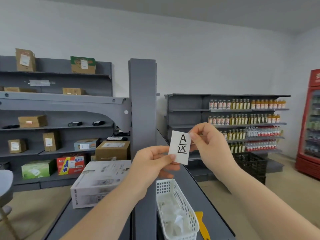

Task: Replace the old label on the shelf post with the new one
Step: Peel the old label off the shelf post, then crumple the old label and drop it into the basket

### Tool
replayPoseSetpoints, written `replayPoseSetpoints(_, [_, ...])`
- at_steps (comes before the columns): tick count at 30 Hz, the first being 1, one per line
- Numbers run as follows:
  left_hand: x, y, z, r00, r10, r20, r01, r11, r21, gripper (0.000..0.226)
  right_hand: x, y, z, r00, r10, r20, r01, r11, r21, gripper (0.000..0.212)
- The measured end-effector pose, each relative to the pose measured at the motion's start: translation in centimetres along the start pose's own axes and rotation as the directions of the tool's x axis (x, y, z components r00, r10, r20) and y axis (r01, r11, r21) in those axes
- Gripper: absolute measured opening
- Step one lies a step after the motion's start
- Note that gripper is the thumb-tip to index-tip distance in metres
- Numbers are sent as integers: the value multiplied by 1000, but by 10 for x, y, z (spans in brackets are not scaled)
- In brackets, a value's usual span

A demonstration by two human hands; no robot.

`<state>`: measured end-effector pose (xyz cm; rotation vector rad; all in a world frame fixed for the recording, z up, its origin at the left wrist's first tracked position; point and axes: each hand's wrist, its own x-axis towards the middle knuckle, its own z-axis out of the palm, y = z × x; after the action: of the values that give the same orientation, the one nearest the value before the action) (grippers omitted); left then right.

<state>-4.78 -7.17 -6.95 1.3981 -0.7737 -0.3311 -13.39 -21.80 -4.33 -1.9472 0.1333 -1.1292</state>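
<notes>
A white paper label [180,147] with a black handwritten "A" and a second character is held up in front of me, just right of the grey upright shelf post [142,104]. My left hand [152,161] pinches its lower left corner. My right hand [209,144] pinches its upper right corner. The post's face looks bare; I see no label on it. The label is apart from the post.
A white plastic basket [181,196] with crumpled paper sits on the grey shelf top below my hands, a yellow scraper [201,224] beside it. A large white carton [100,182] lies left of the post. Shelves of boxes stand left, bottle shelves and a red cooler [310,129] right.
</notes>
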Motion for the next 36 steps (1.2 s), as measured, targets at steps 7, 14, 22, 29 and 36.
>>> replayPoseSetpoints(7, [-6,-38,32,980,-195,49,200,968,-154,22,-37,54,-18,996,16,83,-12,999,-45,31])
replayPoseSetpoints(14, [-9,-68,59,933,-345,103,359,912,-200,42,-79,96,-39,965,-164,202,203,960,-192,32])
replayPoseSetpoints(22, [-8,-100,73,916,-381,127,401,893,-206,16,-96,119,-50,942,-162,295,257,912,-320,11])
replayPoseSetpoints(29, [-9,-116,73,928,-360,99,372,915,-155,10,-102,128,-44,964,253,82,-243,963,-119,15])
replayPoseSetpoints(36, [-9,-122,73,952,-279,122,292,951,-99,12,-106,127,-32,889,433,149,-447,891,79,9])
